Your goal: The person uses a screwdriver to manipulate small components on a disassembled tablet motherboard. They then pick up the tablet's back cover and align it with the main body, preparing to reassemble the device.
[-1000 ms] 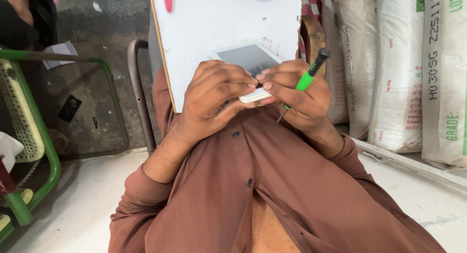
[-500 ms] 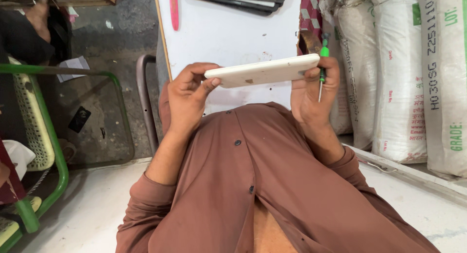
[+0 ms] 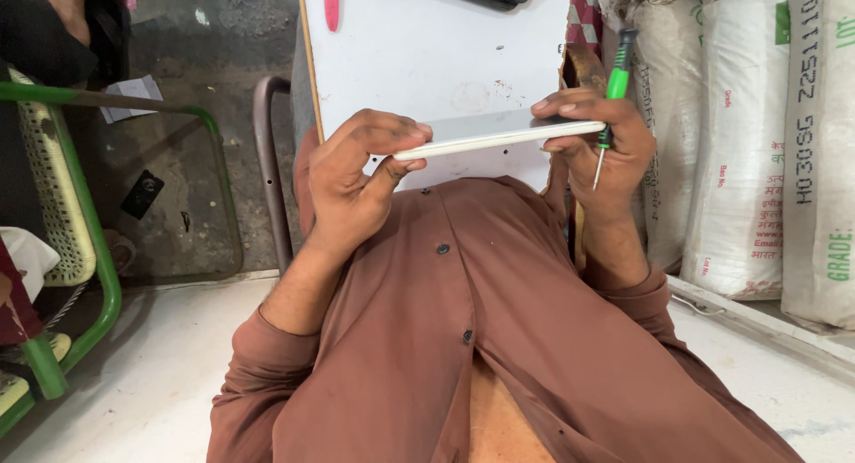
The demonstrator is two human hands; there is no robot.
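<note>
Head view, one entry per item.

Phone: slim white slab, held edge-on and nearly level, tilted slightly up toward the right. It sits above the person's chest, in front of the white board, spanning the gap between both hands.

Left hand: closed around the phone's left end. Thumb lies under the edge, fingers curl over the top. Grip is firm, hand mostly closed.

Right hand: closed on the phone's right end, fingers on top, thumb below. The same hand also pinches a screwdriver against the phone's end.

Screwdriver: green and black handle pointing up, thin metal shaft pointing down past the palm. Stands nearly upright, touching the right end of the phone.

Shirt: brown, buttoned, long sleeves; fills the lower middle of the view, open a little at the bottom.

White board: flat work surface with a wooden edge, behind the hands; some small marks on it.

Pink tool: lies on the board near its top left corner.

Sacks: white woven, printed, stacked upright at the right, just beside the right hand.

Green chair frame: tubular, with a pale woven seat, at the left, well apart from the hands.

Metal tube frame: dark, bent, just left of the board.

Floor: grey concrete, with a scrap of paper and a small dark object.
</note>
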